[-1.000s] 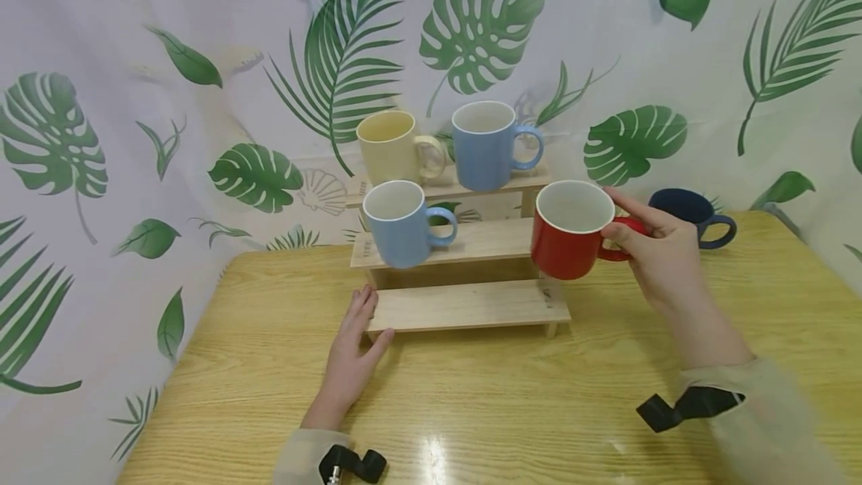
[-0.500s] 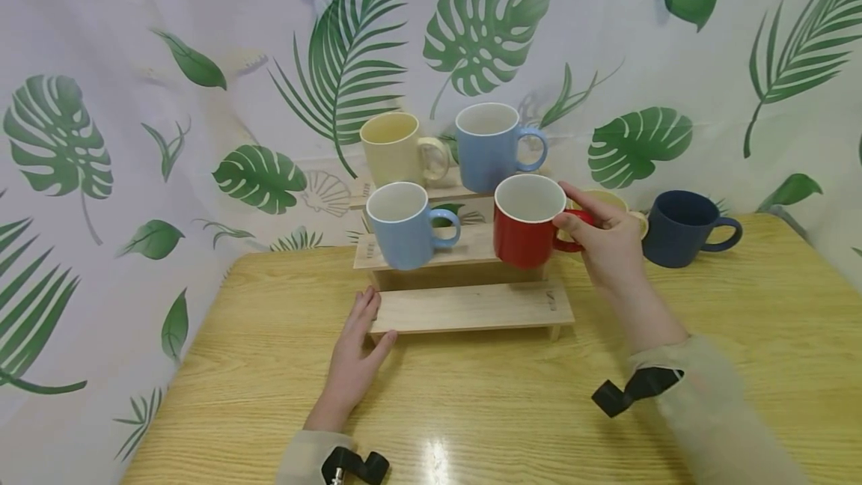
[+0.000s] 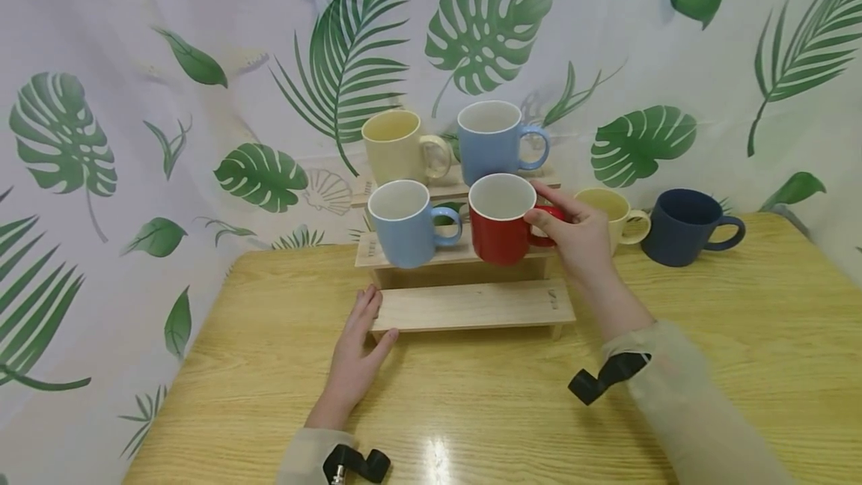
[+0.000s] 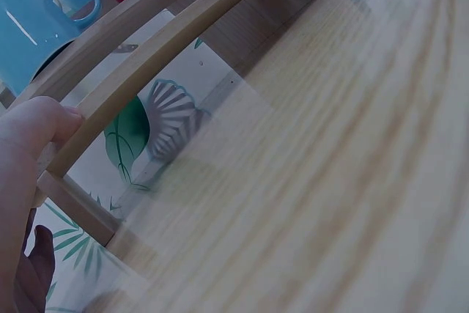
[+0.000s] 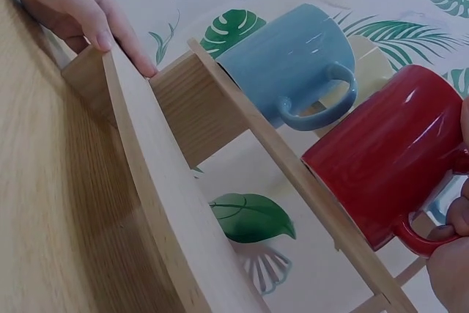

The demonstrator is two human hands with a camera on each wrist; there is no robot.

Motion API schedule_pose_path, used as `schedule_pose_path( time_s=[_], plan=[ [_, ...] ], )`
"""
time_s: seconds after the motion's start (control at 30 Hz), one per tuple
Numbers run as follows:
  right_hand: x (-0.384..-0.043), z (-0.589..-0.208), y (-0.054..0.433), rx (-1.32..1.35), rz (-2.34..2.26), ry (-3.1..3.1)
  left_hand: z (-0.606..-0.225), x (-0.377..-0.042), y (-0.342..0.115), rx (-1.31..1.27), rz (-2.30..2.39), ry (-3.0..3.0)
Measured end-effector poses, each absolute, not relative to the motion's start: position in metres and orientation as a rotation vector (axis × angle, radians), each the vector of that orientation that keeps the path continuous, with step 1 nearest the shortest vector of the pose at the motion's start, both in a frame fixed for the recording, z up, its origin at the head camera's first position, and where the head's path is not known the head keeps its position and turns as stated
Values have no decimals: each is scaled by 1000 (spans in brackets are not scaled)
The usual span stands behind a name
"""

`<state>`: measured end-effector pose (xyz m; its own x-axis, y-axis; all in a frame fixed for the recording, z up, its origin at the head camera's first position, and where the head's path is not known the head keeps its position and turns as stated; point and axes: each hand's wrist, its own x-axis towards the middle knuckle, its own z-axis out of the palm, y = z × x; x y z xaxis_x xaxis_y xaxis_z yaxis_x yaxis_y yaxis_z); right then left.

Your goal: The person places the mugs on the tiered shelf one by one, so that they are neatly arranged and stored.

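My right hand (image 3: 582, 234) grips the handle of a red mug (image 3: 500, 227) with a white inside. It is upright at the middle tier of a three-tier wooden rack (image 3: 471, 307); its base is right at the board in the right wrist view. To its left on that tier stands a light blue mug (image 3: 402, 230), handle pointing right. At the left end of the lowest tier, my left hand (image 3: 352, 354) holds the corner of the board, thumb (image 4: 62, 116) against its front edge. Nothing stands on that lowest board.
On the top tier are a cream mug (image 3: 392, 152) and another light blue mug (image 3: 490, 144). Right of the rack, a yellow mug (image 3: 614, 219), partly behind my right hand, and a navy mug (image 3: 680, 234) stand on the wooden table (image 3: 471, 403). A leaf-print cloth (image 3: 202, 6) hangs behind.
My right hand has carried the red mug left from the rack's right end to beside the light blue mug, uncovering the yellow mug. My left hand stays on the rack.
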<state>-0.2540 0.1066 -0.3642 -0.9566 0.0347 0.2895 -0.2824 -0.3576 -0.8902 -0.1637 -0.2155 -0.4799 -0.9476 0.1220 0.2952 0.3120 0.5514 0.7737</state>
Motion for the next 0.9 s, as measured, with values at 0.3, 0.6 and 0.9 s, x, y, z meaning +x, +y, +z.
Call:
schedule_pose_path(
  time_s=[0.3, 0.6, 0.9],
  plan=[
    [-259, -364, 104, 267, 2493, -1624, -478, -164, -214, -358, -1345, -2582],
    [-263, -363, 103, 233, 2461, -1676, -479, -165, -215, -357, -1351, -2582],
    [-262, -364, 104, 276, 2296, -1839, -481, -165, -215, -370, -1352, -2567]
  ],
)
